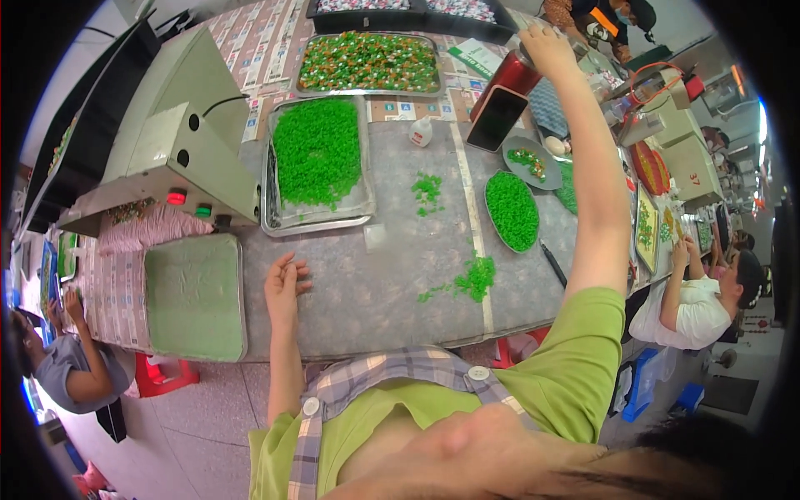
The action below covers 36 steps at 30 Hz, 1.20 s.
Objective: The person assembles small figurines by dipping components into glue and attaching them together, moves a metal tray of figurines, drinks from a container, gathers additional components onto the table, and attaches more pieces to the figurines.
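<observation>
My left hand (283,287) rests on the grey table (367,292), fingers loosely curled and holding nothing, just below a metal tray heaped with small green pieces (317,158). My right hand (548,43) is stretched far across the table and sits on top of a red box-like device with a dark screen (502,96); whether it grips it is not visible. An oval dish of green pieces (512,210) lies under my right forearm. Loose green pieces form two small piles (475,279) (427,188) on the table.
A pale green machine with red and green buttons (179,133) stands at the left, a green mat tray (193,296) in front of it. A tray of mixed green and orange pieces (369,62) lies at the back. A small white bottle (422,131), a black pen (552,262). Other people sit at left and right.
</observation>
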### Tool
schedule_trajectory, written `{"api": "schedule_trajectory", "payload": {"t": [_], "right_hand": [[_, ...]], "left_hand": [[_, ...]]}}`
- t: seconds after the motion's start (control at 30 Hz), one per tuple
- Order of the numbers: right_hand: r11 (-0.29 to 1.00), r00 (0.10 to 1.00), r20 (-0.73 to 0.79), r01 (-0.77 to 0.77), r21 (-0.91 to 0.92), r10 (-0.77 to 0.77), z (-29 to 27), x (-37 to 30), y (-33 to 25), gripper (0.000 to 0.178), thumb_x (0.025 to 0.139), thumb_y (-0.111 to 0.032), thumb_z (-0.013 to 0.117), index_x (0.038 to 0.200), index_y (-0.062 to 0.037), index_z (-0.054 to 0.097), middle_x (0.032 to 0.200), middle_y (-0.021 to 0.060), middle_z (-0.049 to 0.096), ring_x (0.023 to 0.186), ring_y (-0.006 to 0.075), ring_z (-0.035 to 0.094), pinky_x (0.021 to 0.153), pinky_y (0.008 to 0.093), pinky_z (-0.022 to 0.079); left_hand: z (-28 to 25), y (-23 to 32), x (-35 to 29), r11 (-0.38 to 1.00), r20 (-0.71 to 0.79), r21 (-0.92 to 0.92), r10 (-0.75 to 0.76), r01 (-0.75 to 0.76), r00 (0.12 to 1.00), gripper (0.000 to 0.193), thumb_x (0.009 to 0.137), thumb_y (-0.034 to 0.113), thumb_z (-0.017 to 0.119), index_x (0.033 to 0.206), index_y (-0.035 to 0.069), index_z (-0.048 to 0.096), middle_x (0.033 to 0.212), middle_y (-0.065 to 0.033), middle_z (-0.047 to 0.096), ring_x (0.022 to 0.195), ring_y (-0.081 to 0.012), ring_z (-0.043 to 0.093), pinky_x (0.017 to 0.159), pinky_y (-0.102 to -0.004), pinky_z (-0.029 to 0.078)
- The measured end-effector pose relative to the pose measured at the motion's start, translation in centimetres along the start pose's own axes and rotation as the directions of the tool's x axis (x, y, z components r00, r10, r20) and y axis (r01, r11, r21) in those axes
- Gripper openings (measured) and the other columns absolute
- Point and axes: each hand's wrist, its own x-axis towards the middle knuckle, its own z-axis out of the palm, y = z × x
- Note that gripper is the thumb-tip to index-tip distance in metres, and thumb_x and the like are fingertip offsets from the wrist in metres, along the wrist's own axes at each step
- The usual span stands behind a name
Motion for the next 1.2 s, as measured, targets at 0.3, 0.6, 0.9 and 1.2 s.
{"api": "schedule_trajectory", "payload": {"t": [0.3,0.6,0.9,1.2], "right_hand": [[0.856,0.921,-0.247,-0.147,0.496,0.301,-9.2,-4.5,-4.0,0.042,0.075,-0.008,0.051,0.117,-0.0112,0.044,0.115,0.0119,0.05,0.105,0.0265,0.05,0.085,0.0362,0.041],[-0.113,0.95,0.279,-0.265,0.958,0.139,-6.4,-14.5,-23.1,0.027,0.081,-0.013,0.05,0.107,-0.0059,0.055,0.111,0.0088,0.054,0.106,0.021,0.048,0.092,0.0304,0.034],[0.203,0.973,0.18,-0.206,0.957,0.142,-5.2,-13.4,-29.0,0.039,0.08,-0.025,0.053,0.114,-0.0068,0.05,0.124,0.0166,0.042,0.118,0.0319,0.035,0.098,0.0375,0.028],[0.495,0.999,0.016,-0.035,0.868,0.043,-6.9,-15.9,-30.1,0.041,0.081,-0.016,0.049,0.119,-0.0022,0.043,0.124,0.0171,0.042,0.117,0.0321,0.036,0.097,0.043,0.029]], "left_hand": [[0.1,-0.4,-0.4,0.997,0.041,0.043,0.07,-0.072,0.997,0.024,0.089,0.013,0.044,0.11,0.003,0.048,0.093,-0.0067,0.057,0.078,-0.0089,0.054,0.062,-0.0211,0.048],[-0.4,-1.1,-0.7,0.991,0.132,0.019,0.126,-0.13,0.983,0.023,0.089,0.011,0.043,0.109,0.003,0.049,0.092,-0.0069,0.058,0.078,-0.0099,0.054,0.065,-0.0218,0.047],[-1.3,-1.1,-2.7,0.993,0.055,-0.044,0.108,-0.105,0.993,0.023,0.088,0.009,0.043,0.109,0.002,0.049,0.09,-0.0068,0.059,0.076,-0.0096,0.055,0.066,-0.0217,0.046],[-1.0,-0.7,-2.2,0.999,0.055,0.007,0.036,-0.037,0.998,0.024,0.088,0.01,0.044,0.11,0.002,0.048,0.094,-0.0074,0.058,0.08,-0.0101,0.054,0.065,-0.0216,0.047]]}}
